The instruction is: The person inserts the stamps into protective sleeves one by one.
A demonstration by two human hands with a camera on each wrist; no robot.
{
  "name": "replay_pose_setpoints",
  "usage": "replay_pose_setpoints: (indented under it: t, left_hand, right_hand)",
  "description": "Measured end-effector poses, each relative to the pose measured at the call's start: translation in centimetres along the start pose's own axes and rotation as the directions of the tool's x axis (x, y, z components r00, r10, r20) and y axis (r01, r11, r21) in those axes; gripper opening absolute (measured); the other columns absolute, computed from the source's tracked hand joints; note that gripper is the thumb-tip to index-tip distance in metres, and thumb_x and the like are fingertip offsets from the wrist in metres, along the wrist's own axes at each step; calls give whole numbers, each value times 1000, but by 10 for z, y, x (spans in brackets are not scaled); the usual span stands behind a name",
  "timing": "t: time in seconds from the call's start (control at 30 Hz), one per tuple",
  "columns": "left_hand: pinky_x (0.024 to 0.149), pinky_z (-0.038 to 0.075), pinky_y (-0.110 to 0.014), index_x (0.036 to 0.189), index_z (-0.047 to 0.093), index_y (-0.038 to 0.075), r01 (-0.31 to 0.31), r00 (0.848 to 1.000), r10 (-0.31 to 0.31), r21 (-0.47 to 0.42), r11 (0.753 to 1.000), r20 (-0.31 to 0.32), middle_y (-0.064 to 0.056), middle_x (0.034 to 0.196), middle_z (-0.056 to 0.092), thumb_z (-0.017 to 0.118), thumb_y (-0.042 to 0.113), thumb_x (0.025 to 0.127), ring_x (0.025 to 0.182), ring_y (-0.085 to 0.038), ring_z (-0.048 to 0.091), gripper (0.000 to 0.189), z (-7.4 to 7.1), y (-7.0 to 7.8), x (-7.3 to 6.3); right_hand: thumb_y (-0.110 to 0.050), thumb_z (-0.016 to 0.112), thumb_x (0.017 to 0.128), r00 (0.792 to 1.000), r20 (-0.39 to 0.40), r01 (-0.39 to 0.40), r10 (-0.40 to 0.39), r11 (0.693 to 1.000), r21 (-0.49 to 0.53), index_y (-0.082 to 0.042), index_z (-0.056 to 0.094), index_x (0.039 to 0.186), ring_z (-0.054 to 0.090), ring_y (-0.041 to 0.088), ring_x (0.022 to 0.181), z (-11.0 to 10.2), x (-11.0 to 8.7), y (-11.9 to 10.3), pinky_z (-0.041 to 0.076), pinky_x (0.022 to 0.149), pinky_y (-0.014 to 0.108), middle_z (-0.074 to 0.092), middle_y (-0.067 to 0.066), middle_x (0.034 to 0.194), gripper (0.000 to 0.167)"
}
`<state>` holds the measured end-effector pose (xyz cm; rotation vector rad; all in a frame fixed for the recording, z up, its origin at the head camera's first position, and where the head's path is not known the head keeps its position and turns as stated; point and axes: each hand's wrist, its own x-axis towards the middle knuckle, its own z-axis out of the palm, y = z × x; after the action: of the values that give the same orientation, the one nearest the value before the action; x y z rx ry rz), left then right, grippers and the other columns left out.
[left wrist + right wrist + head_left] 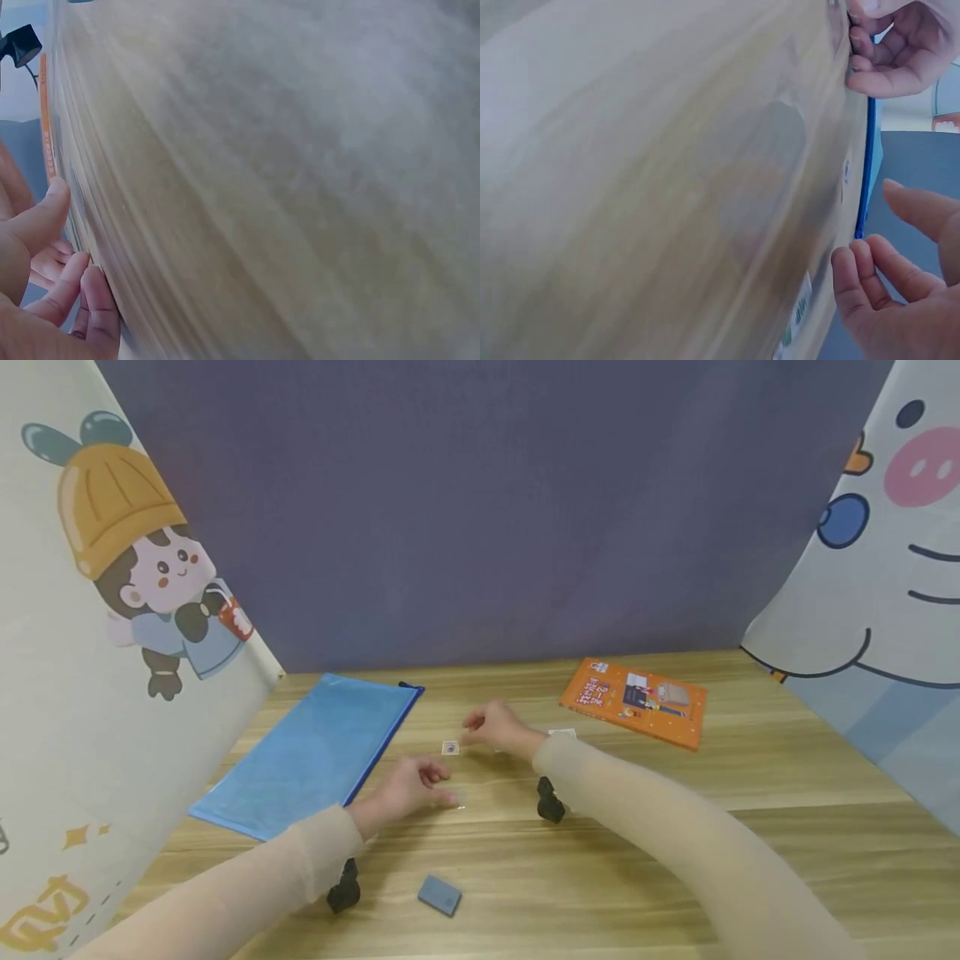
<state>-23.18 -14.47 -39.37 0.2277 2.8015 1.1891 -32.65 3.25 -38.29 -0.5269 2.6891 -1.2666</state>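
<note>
My left hand (408, 787) is low over the wooden table, fingers loosely bent and thumb apart from them. At its thumb tip lies a small, pale, partly see-through piece (461, 802), too faint to name. My right hand (501, 729) hovers beside a small white-edged square picture piece (450, 747), which lies flat. In the right wrist view, a gap separates that thumb from the fingertips (844, 259), and nothing shows between them. A white-edged card (562, 733) is partly hidden behind the right wrist. Another printed piece (795, 319) lies below the right fingers.
A blue zip folder (307, 752) lies at the left, close to the left forearm. An orange book (637, 700) is at the back right. Nearer the front sits a small grey-blue block (439, 895). A dark panel (480, 510) rises behind the table.
</note>
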Motion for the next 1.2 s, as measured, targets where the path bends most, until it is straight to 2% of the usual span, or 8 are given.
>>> replay_pose_setpoints:
  t: [0.3, 0.93, 1.07, 1.2]
  left_hand:
    - [66, 47, -22, 89, 69, 5, 5, 1000, -6, -28, 1000, -31, -4, 83, 61, 87, 8, 67, 74, -13, 52, 28, 4, 0, 0]
    - [65, 46, -23, 79, 71, 11, -17, 998, 20, 42, 999, -65, 1, 77, 62, 84, 11, 73, 71, -11, 52, 14, 3, -2, 0]
    - [65, 46, -23, 78, 71, 11, -16, 998, 19, 56, 998, -59, 1, 76, 62, 84, 11, 73, 71, -11, 52, 14, 3, -2, 0]
    - [63, 47, -22, 79, 70, 9, -14, 999, 16, 47, 999, -39, 0, 75, 62, 83, 9, 73, 70, -11, 53, 14, 2, -1, -2]
  right_hand:
    - [-14, 83, 73, 995, -26, -92, 93, 996, 19, -2, 71, 102, 63, 22, 96, 12, 2, -1, 54, 91, 32, 71, 10, 101, 34]
    - [-13, 85, 72, 999, 10, -47, 48, 998, -48, -6, 72, 93, 61, 19, 90, 18, 2, 0, 52, 91, 35, 71, 6, 95, 26]
    - [-12, 85, 72, 998, 13, -59, 60, 996, -65, -6, 72, 91, 60, 18, 89, 18, 1, -3, 51, 92, 35, 71, 5, 94, 24]
    - [-10, 85, 71, 996, 16, -89, 90, 993, -73, -6, 71, 88, 58, 16, 83, 18, 1, -7, 51, 85, 30, 68, 4, 89, 23]
